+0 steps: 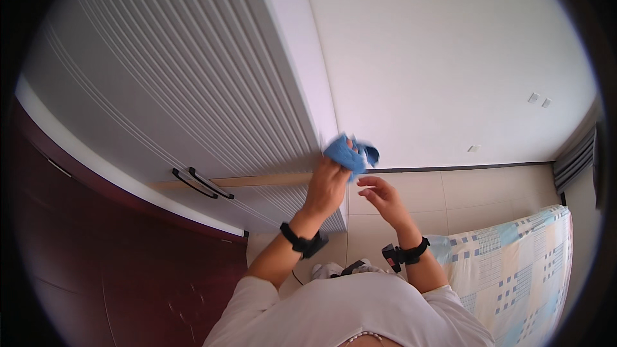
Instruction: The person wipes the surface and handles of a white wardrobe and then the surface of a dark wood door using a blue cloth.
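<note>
My left hand point(329, 184) grips a crumpled blue cloth point(345, 154) at the side edge of a grey wardrobe with ribbed doors point(231, 82). Part of the cloth hangs loose to the right and is a little blurred. Whether the cloth touches the wardrobe's white side panel point(308, 72), I cannot tell. Just right of and below the cloth is my right hand point(384, 200), its fingers apart and slightly bent, with nothing in them. Two black bar handles point(195, 183) are fixed on the wardrobe doors, left of my left hand. Each wrist wears a black strap with a small device.
A dark red wooden door point(144, 270) stands at the lower left. At the right is a bed or mattress with a patterned cover point(511, 265). A white wall point(434, 58) with sockets rises ahead, above pale floor tiles point(400, 193). A grey curtain point(573, 159) hangs at the far right.
</note>
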